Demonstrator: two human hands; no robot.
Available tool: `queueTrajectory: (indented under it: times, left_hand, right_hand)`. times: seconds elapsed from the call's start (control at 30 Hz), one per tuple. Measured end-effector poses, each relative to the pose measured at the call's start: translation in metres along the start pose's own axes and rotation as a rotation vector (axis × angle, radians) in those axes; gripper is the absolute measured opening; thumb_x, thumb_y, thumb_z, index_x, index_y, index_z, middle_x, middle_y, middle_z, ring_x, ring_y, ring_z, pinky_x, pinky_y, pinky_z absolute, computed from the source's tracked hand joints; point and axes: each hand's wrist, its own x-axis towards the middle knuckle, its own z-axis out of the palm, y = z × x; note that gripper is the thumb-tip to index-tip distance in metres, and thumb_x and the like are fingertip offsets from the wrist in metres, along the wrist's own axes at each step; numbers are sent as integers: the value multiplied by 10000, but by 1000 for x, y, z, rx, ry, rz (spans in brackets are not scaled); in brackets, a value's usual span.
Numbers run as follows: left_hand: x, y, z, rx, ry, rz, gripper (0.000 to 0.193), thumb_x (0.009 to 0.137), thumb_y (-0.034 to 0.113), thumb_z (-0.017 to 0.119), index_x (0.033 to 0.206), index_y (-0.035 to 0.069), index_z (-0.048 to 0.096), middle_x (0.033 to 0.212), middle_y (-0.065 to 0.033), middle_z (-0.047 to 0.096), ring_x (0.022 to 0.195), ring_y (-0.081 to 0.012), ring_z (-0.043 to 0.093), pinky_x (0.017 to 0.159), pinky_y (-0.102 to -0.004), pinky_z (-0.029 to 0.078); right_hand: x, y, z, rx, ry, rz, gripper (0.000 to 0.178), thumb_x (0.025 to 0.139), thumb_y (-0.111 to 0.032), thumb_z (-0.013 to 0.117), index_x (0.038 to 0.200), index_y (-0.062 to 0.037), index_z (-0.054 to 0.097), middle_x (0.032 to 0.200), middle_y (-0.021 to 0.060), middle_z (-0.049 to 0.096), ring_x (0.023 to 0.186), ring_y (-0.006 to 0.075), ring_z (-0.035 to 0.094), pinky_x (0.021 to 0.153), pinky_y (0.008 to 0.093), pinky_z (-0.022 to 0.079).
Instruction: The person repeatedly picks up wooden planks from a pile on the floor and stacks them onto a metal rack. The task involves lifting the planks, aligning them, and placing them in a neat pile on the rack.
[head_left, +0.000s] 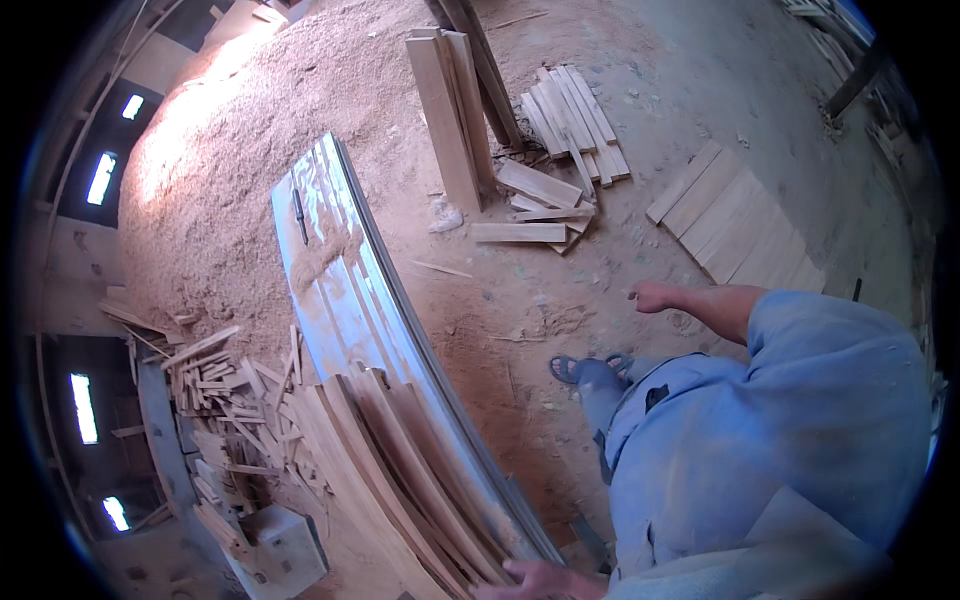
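My left hand (535,580) is at the near end of several long wooden boards (400,470), its fingers curled over the edge of one. The boards lie side by side lengthwise on a long, shiny, silvery-blue bench (375,300). My right hand (652,297) hangs away from the bench above the ground, fingers curled in and nothing visible in it. A slim dark tool (300,217) lies on the bench's far part beside a patch of sawdust (325,260).
Sawdust (230,170) is heaped behind the bench. Upright planks (445,120) lean on a post (485,75), with short boards (535,205) at its foot. Flat panels (740,220) lie on the right. Wood offcuts (235,400) and a pale box (285,550) are left of the bench.
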Motion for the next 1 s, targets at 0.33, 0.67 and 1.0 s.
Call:
queueTrajectory:
  times: [0.33,0.67,1.0]
  left_hand:
    - [108,158,190,-706,-611,282,440,859,43,674,1281,-72,629,1310,-239,628,1244,-390,567,1098,-468,439]
    - [309,216,474,-229,-440,204,659,902,258,721,1427,-69,495,1491,-263,479,1418,-435,388,1208,-532,294]
    - [345,235,511,-28,-444,360,717,929,391,691,1471,-16,458,1571,-265,407,1447,-495,366,1179,-601,323]
  right_hand:
    - [49,-46,-150,-24,152,126,542,792,-121,597,1320,-17,668,1198,223,722,1158,364,675,1013,427,526]
    - [297,-162,-401,-21,378,48,595,807,-201,629,1354,31,606,1272,243,685,1205,365,655,1054,426,505]
    - [527,-249,-582,-473,1039,-166,747,802,-169,655,1471,59,417,1550,280,397,1472,414,353,1241,500,270]
